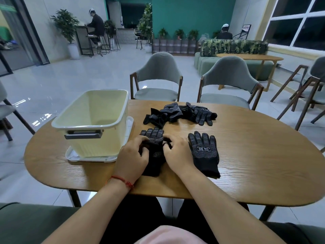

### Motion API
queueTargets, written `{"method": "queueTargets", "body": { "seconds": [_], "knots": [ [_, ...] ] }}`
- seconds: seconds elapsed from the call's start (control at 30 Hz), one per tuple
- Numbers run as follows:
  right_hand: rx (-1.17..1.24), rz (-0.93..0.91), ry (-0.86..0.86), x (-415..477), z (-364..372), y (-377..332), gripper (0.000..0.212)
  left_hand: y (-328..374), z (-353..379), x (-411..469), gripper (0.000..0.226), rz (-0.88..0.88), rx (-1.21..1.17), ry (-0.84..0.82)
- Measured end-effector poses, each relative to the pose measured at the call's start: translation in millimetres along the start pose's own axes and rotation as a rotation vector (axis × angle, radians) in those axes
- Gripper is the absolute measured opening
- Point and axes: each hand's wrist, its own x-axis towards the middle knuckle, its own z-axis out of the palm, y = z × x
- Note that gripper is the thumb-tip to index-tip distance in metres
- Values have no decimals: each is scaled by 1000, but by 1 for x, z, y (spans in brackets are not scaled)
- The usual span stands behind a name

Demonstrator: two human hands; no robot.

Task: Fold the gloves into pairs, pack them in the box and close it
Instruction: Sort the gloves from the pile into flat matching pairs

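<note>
A black dotted glove (154, 152) lies on the wooden table (246, 155) right in front of me. My left hand (133, 161) grips its left side with curled fingers. My right hand (177, 152) pinches its right edge. A second black glove (204, 152) with a white label lies flat just right of my right hand. A heap of several more black gloves (181, 113) sits further back in the middle of the table. The pale yellow plastic box (91, 120) stands open at the left, on top of its white lid (73, 156).
Two grey chairs (158, 76) stand behind the table's far edge, and another (313, 81) at the right. Bare wood lies to the right of the gloves. Two people sit far back in the room.
</note>
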Motion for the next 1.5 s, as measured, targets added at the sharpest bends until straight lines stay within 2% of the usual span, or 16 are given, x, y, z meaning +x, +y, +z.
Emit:
{"method": "queueTargets", "body": {
  "seconds": [0.13,0.27,0.37,0.47,0.57,0.83,0.93,1.03,1.1,1.17,1.23,1.33,1.4,1.5],
  "knots": [
    [121,15,-7,-2,-3,0,51,2,-2,-1,33,30,-7,0],
    [96,46,53,-3,-6,1,42,0,-1,-1,31,38,-24,-19],
    [65,47,-32,-4,-5,-1,49,0,-1,-1,29,21,-46,-16],
    [-23,12,-84,-5,-4,-2,56,3,-3,-1,15,27,-97,4],
    [-34,17,-95,-4,-4,0,51,4,-5,-1,7,26,-133,10],
    [39,90,-109,-3,-5,2,48,7,-8,-4,8,28,-128,24],
    [17,-12,-36,-7,-5,-2,44,9,-10,-5,13,12,-130,28],
    [70,-213,9,-18,-12,-9,38,8,-13,-6,19,15,-144,-9],
    [78,-371,-71,-27,-16,-14,41,6,-14,-6,20,-2,-155,-70],
    [46,-449,-188,-34,-18,-16,45,3,-15,-5,20,-43,-193,-117],
    [2,-443,-240,-35,-17,-15,47,2,-17,-5,25,-68,-241,-131],
    [-99,-386,-224,-33,-9,-12,48,1,-20,-7,37,-72,-313,-169],
    [-151,-392,-172,-31,-4,-10,37,-1,-21,-8,39,-39,-297,-177],
    [-164,-411,-114,-30,2,-7,23,-7,-20,-8,40,-3,-152,-141]
  ]
}}
